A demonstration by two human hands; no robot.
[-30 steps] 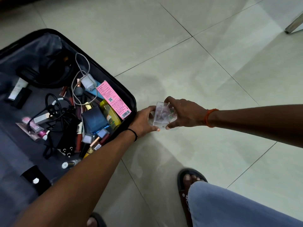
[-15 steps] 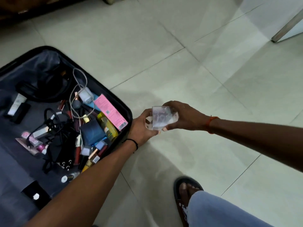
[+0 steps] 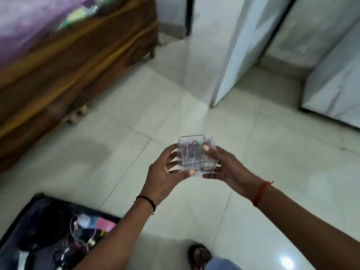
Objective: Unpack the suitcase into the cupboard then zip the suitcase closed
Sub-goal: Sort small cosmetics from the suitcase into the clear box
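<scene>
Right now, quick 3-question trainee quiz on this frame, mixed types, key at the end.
1. True or false: the clear box rests on the floor.
2. Which hands grip the box? A) left only B) right only C) both
3. Fill in: the open suitcase lies at the ____ left of the view.

Key:
1. False. It is held up off the floor.
2. C. The left hand and right hand each hold a side, fingers curled on it.
3. Bottom.
</scene>
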